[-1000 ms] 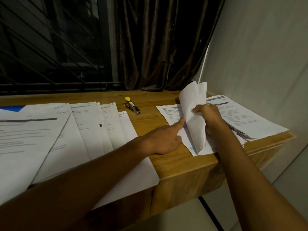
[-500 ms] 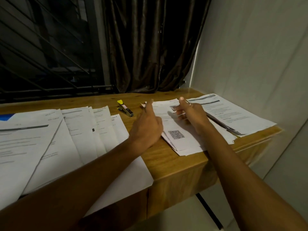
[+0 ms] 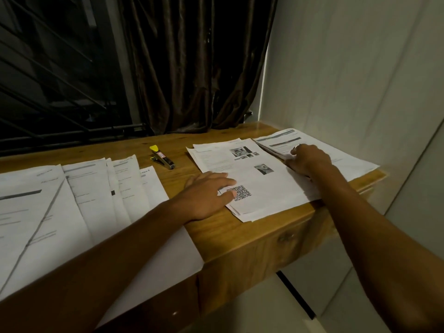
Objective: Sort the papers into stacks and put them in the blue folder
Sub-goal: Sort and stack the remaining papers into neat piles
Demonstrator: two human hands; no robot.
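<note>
A small stack of printed sheets [image 3: 264, 183] with photos and a QR code lies flat on the right part of the wooden desk [image 3: 228, 231]. My left hand [image 3: 206, 193] rests on its left edge with fingers straight, fingertips beside the QR code. My right hand [image 3: 306, 159] lies on the neighbouring stack of papers [image 3: 336, 150] at the far right, fingers curled at that stack's left edge. Several overlapping sheets [image 3: 91, 188] are spread across the left of the desk. No blue folder shows.
A small stapler [image 3: 162, 159] with a yellow end lies at mid-desk behind the papers. A dark curtain [image 3: 192, 68] and a barred window [image 3: 52, 68] stand behind the desk; a white wall [image 3: 360, 80] closes the right side. Some sheets overhang the front edge.
The sheet my right hand held upright has been laid flat on the QR-code stack. My right hand moved right onto the far stack; my left hand flattened on the stack's left edge.
</note>
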